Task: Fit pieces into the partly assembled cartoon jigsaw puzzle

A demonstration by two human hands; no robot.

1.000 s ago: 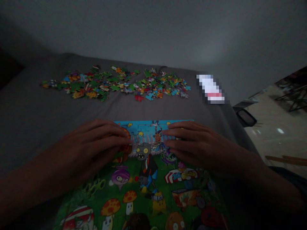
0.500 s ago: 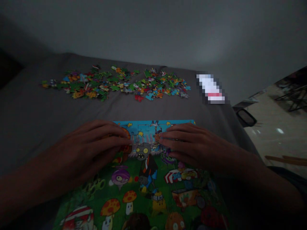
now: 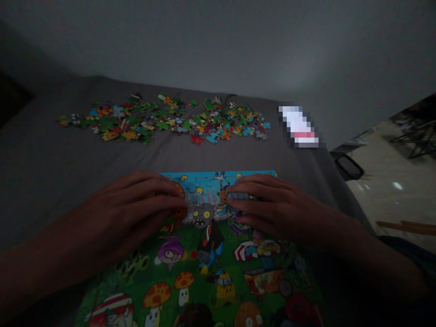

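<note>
A colourful cartoon jigsaw picture (image 3: 207,263) lies flat on a grey cloth-covered surface (image 3: 47,168) right in front of me. My left hand (image 3: 129,213) rests palm down on its upper left part, fingers stretched out flat and pointing right. Palm down on the upper right part lies my right hand (image 3: 269,204), its fingers extended leftward and close together. The fingertips of both hands lie a short gap apart, either side of the grey zombie figure. Neither hand grips anything that I can see. The scene is dim.
A long scatter of several loose puzzle pieces (image 3: 166,120) lies at the far side of the cloth. A blurred white and pink object (image 3: 299,127) sits at the far right. The surface's right edge drops to a pale floor (image 3: 384,181).
My right hand has slid a little to the left across the picture's top. My left hand has stayed in place.
</note>
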